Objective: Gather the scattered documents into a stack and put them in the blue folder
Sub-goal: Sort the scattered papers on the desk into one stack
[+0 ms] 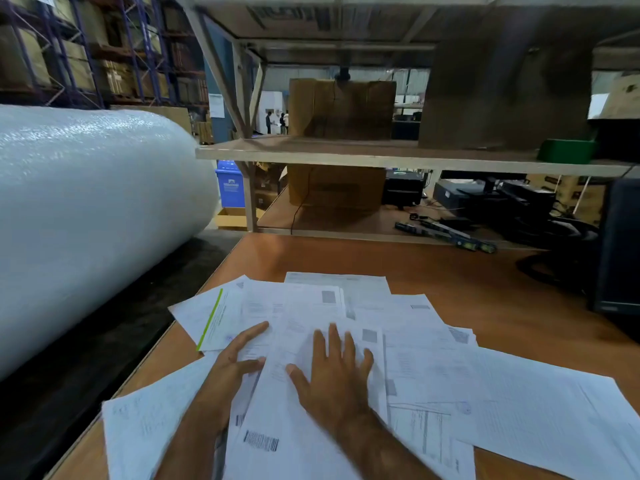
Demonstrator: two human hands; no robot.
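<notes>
wooden worktop (467, 282), warehouse shelving behind. scattered documents (433, 358) fill the lower centre of the frame; my left hand (235, 358) and right hand (332, 372) lie flat and open on them. gathering barely begun; next, sweep sheets inward. blue folder not visible.

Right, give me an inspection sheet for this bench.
Surface: wooden table, partly bare.
Job's things: documents scattered, overlapping; blue folder not seen.
Clutter: long dark tool at the far edge.
Hands: left hand and right hand flat on the papers, fingers straight.
Cables: black cable on the lower shelf.
Surroundings: bubble wrap roll at left, cardboard box on the shelf, green box.
</notes>
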